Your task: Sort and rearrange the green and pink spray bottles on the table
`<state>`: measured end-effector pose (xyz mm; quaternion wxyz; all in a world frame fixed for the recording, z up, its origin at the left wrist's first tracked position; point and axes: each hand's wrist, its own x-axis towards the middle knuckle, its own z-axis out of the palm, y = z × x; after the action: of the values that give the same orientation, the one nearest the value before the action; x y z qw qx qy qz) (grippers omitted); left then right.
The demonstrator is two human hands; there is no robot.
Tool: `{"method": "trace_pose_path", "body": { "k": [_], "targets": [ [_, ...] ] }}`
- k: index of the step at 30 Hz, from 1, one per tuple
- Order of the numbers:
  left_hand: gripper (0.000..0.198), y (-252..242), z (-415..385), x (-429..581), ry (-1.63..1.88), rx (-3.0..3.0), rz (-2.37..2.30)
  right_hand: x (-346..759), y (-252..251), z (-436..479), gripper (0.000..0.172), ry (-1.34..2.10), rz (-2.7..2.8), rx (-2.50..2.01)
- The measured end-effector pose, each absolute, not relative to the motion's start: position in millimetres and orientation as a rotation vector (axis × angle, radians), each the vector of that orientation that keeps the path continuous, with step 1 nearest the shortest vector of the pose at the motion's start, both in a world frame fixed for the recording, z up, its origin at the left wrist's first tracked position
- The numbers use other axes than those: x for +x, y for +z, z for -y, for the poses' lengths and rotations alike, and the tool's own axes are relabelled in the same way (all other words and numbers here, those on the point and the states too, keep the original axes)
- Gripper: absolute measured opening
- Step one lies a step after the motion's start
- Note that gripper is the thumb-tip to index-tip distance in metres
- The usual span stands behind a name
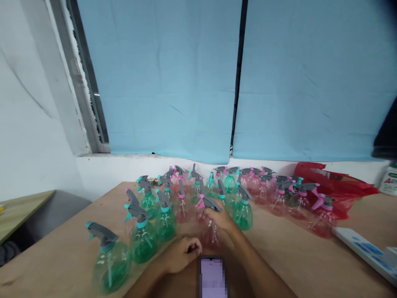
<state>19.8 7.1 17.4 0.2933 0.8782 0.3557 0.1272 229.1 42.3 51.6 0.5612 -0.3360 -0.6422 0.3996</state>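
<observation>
My right hand (218, 214) is closed around the neck of a clear pink spray bottle (211, 234) with a grey and pink trigger head. The bottle stands upright on the table, in front of several other spray bottles. Nearer to me, my left hand (185, 253) rests with its fingers curled in and nothing visible in them. A green spray bottle (143, 244) is to the left of that hand, and another green spray bottle (242, 215) stands just right of my right hand. A phone (213, 278) with a lit screen lies between my forearms.
Green and pink spray bottles crowd the wooden table (269, 252) toward the wall. One green bottle (112, 265) stands at the front left. On the right are a red plastic bag (338, 186), a white box with blue marks (366, 250) and a white container (389, 180). Blue curtains (167, 82) hang behind.
</observation>
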Motion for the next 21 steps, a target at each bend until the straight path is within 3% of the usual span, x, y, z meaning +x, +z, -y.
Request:
{"method": "trace_pose_path", "body": {
  "k": [6, 15, 21],
  "targets": [
    [0.023, 16.9, -5.8, 19.5, 0.355, 2.358, -0.939, 230.0, 27.6, -48.0, 0.017, 0.841, 1.3, -0.936],
    [0.02, 14.4, -6.5, 19.7, 0.377, 2.351, -0.922, 232.6, 45.3, -40.1, 0.034, 1.027, 1.349, -0.776],
    [0.023, 11.5, -7.7, 18.7, 0.388, 2.338, -0.911, 228.2, 31.3, -41.0, 0.023, 0.979, 1.138, -0.947]
  ]
}}
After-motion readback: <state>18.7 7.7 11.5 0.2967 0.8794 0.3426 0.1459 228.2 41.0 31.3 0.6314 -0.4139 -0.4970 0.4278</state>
